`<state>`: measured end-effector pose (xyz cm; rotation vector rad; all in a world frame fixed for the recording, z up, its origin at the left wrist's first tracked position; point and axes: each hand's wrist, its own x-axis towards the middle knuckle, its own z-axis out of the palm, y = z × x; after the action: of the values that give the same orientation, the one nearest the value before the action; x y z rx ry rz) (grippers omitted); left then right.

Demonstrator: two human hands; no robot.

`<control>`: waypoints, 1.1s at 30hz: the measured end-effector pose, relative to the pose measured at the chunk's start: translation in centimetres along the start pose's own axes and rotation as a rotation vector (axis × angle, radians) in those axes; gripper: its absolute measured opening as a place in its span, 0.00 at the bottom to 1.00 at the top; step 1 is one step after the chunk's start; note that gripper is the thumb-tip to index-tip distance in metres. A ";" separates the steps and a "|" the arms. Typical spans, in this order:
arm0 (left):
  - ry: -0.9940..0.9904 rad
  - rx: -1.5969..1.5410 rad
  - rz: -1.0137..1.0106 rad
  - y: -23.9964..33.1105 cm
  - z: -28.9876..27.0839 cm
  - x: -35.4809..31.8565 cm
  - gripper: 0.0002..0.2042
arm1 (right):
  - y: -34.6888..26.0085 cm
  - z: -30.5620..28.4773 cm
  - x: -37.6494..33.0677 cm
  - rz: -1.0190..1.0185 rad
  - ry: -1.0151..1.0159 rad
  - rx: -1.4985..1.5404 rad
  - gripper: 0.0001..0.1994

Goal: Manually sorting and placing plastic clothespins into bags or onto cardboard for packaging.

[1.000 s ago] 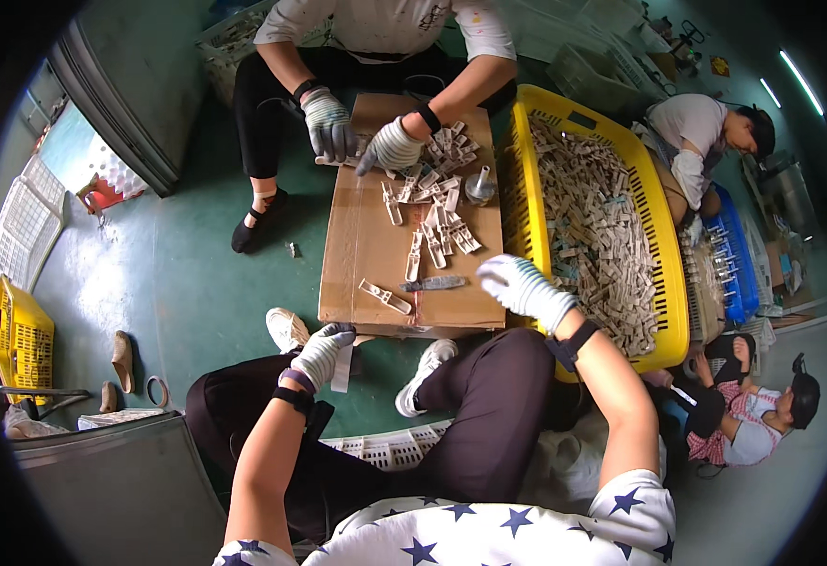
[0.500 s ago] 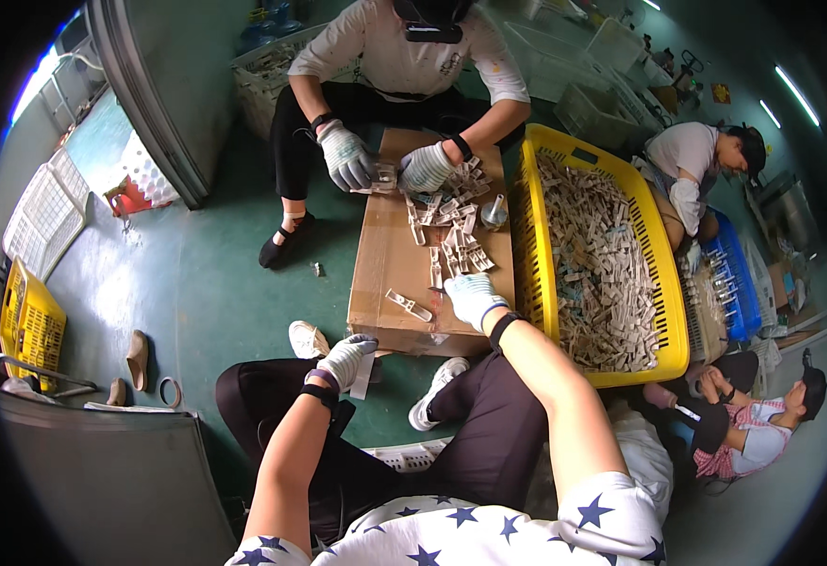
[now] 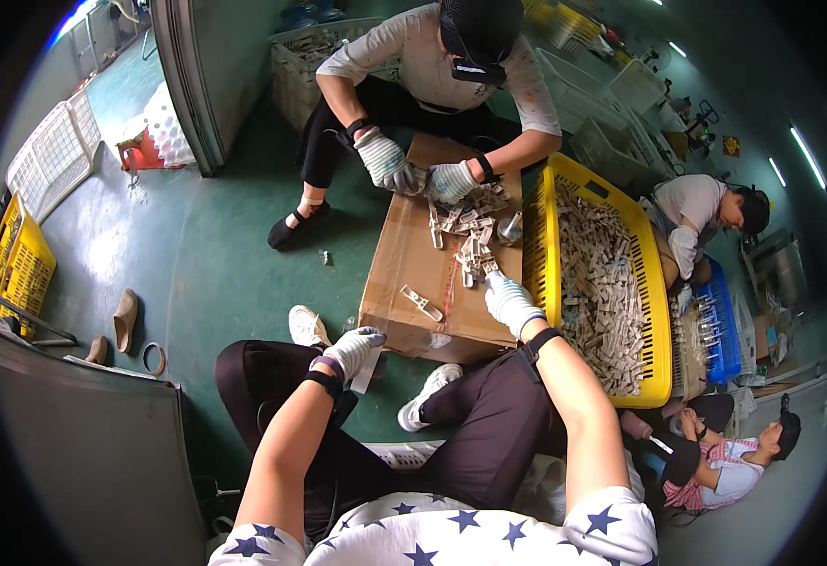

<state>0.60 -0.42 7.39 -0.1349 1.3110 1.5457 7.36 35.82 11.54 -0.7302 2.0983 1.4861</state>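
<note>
My right hand (image 3: 510, 304), in a striped white knit glove, reaches over the cardboard box (image 3: 399, 269). Its stretched fingertips meet the near edge of a loose heap of small clear and beige plastic pieces (image 3: 477, 253); any grip there is hard to see. One single plastic piece (image 3: 422, 304) lies apart, left of that hand. Beside the box's near left corner, my left hand (image 3: 352, 353), gloved too, is closed on a flat white strip (image 3: 366, 372) that hangs below the fingers. Across the box, a co-worker's gloved hands (image 3: 418, 174) come together over more pieces.
A yellow crate (image 3: 660, 325) full of similar pieces leans against the box's right side. A small clear bottle (image 3: 509, 228) stands on the box. Two other people sit at right near a blue crate (image 3: 721, 325). Shoes (image 3: 125, 321) lie on the green floor at left.
The view has shifted, moving the box right and slightly down in the picture. My right hand has moved right along the heap. The co-worker's hands have come closer together.
</note>
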 end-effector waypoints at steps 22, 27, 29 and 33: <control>-0.067 0.024 0.041 0.1 0.2 -0.2 0.07 | 2.9 -5.6 -4.2 0.849 0.165 1.474 0.10; -0.086 0.015 0.017 0.3 0.4 -0.4 0.07 | 2.6 -6.2 -4.1 0.809 0.325 1.491 0.11; -0.079 0.019 0.012 0.3 0.4 -0.5 0.07 | 2.4 -6.4 -3.6 0.806 0.323 1.478 0.11; -0.075 0.010 0.024 0.2 0.3 -0.4 0.07 | 2.1 -6.7 -3.0 0.764 0.276 1.517 0.11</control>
<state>0.81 -0.38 7.85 -0.0544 1.2646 1.5499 7.80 30.52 17.03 0.5263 2.9677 -0.3396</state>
